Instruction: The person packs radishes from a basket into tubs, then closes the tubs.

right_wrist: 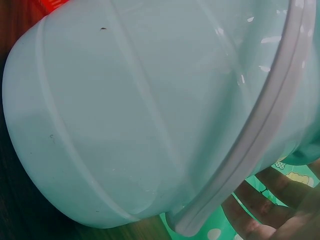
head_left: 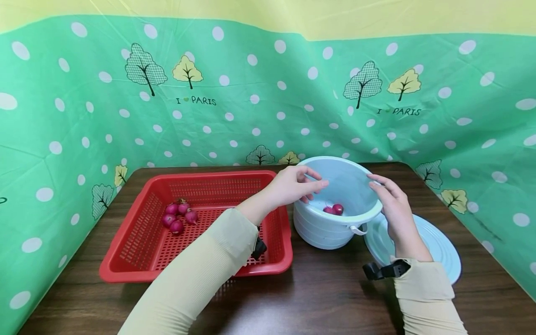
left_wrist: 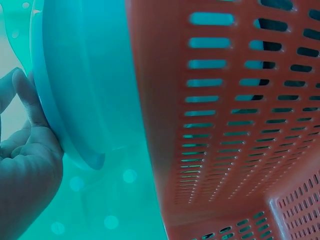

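Observation:
A light blue bucket (head_left: 322, 230) stands upright with two small red onions (head_left: 337, 209) visible at its bottom. My left hand (head_left: 293, 186) is over the bucket's left rim, fingers loosely bent and nothing visible between them; the left wrist view shows this hand (left_wrist: 32, 150) beside the rim. At the right rim, my right hand (head_left: 395, 209) has its fingertips against the edge. Behind the rim in the right wrist view, fingers of that hand (right_wrist: 270, 205) show extended. Several more red onions (head_left: 177, 227) lie in the red basket (head_left: 197, 274) to the left.
A round blue lid (head_left: 435, 242) lies on the dark wooden table (head_left: 322, 298), partly under my right hand and wrist. The bucket's handle mount (head_left: 358, 230) juts from its front right. A green dotted curtain (head_left: 251, 93) hangs behind the table.

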`<state>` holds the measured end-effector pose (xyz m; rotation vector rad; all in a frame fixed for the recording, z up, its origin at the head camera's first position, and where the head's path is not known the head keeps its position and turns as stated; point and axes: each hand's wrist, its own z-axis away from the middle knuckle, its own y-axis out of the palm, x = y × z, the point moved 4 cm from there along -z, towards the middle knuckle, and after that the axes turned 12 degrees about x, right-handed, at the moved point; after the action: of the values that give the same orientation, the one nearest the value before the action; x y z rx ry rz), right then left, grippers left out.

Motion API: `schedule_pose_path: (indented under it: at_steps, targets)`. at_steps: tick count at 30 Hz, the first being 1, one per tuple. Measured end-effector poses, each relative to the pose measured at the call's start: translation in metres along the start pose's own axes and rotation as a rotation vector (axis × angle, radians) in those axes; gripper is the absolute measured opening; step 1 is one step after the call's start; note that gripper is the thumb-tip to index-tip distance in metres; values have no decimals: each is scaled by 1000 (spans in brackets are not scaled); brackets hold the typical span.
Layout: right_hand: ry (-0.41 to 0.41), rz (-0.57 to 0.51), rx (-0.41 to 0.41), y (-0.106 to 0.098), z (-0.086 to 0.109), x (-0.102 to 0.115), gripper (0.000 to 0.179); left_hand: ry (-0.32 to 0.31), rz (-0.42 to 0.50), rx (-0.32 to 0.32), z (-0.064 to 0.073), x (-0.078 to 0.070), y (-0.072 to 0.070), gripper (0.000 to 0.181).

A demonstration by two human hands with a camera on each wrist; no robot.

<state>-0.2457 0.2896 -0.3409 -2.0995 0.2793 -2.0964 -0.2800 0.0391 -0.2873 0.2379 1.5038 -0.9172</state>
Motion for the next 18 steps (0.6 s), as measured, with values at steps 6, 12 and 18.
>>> schedule_pose_path:
  at_steps: [6,12,18]
  targets:
    - [5,6,-3,0,-1,0,49,10,30,3,0,1,-1,30]
    - [9,-7,-4,0,-1,-1,50,79,111,21,6,-1,-4,33]
    - [-2,-16,0,0,0,-1,50,122,161,-47,15,3,-22,31]
